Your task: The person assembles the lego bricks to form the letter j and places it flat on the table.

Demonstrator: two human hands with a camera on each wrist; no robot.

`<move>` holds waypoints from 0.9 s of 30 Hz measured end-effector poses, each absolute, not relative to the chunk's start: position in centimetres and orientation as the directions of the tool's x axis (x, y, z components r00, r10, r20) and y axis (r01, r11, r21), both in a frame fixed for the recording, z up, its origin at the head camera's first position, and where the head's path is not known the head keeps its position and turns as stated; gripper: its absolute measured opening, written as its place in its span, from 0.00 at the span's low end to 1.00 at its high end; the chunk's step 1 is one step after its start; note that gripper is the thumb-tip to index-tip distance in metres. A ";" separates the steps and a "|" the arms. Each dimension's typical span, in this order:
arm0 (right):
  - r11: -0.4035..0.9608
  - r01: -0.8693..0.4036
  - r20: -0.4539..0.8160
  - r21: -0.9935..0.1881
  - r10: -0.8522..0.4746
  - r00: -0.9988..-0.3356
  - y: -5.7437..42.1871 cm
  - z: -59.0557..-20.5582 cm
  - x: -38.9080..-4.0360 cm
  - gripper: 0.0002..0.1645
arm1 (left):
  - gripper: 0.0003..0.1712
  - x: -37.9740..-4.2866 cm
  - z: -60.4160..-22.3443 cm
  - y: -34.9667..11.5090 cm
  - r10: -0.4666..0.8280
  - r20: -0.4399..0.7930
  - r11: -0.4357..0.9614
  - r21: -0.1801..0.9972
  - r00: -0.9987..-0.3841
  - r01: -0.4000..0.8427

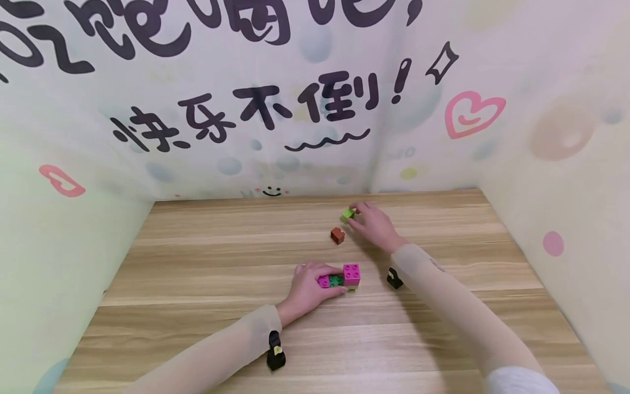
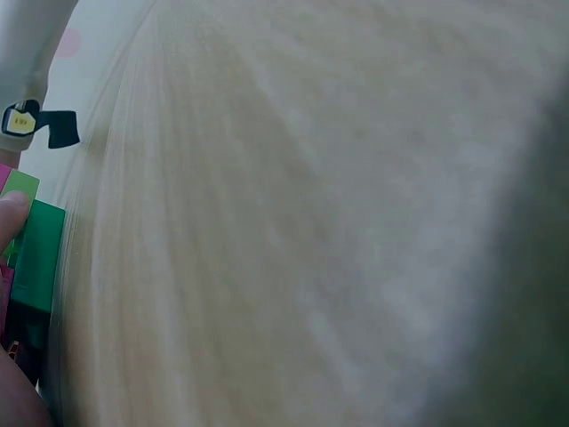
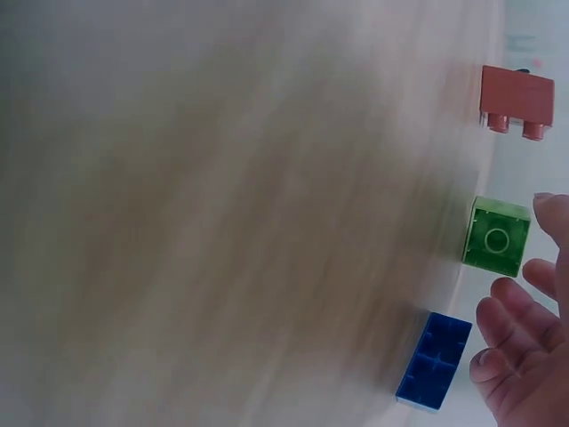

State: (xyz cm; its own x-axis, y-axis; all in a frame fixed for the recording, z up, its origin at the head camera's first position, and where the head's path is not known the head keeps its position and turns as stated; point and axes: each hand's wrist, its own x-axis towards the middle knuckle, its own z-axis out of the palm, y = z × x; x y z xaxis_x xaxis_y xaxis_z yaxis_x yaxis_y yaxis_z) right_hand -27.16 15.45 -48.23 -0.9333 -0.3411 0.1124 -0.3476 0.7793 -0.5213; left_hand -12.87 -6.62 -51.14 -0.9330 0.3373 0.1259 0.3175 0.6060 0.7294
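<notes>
My left hand [image 1: 310, 287] grips an assembly of toy building bricks [image 1: 351, 272] low over the wooden table, thumb on the near side and fingers on the far side. Pink and green bricks show in it, with a pink one raised at its right end. In the left wrist view a thumb or fingertip presses a light green brick [image 2: 24, 184] above a dark green brick [image 2: 40, 258]. Farther back, my right hand [image 1: 376, 224] reaches with parted, slightly bent fingers around a light green brick [image 3: 496, 236]; a gap shows between them in the right wrist view.
A reddish-brown brick [image 1: 337, 235] lies on its side left of the right hand. The right wrist view also shows a blue brick [image 3: 434, 362] below the light green one. Printed walls [image 1: 315, 169] enclose the wooden table [image 1: 206, 246] at the back and sides.
</notes>
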 end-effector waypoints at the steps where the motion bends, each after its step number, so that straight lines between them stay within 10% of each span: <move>1: 0.785 -0.344 0.107 -0.516 -0.340 -0.934 15.4 -48.3 -27.3 0.30 | 0.25 -12.9 -51.1 -6.6 0.337 0.125 0.608 0.728 -0.933 0.318; 27: 0.810 -0.350 0.078 -0.470 -0.357 -0.931 15.3 -48.4 -28.0 0.24 | 0.25 -12.9 -51.0 -6.6 0.335 0.127 0.605 0.731 -0.934 0.317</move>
State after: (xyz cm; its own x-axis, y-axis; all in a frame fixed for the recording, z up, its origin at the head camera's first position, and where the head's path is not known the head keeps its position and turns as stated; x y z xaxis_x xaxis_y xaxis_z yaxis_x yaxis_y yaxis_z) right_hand -27.97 15.33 -48.41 -0.9307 -0.3572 0.0781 -0.3503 0.8100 -0.4703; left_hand -12.88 -6.61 -51.04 -0.9335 0.3353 0.1267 0.3165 0.6051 0.7305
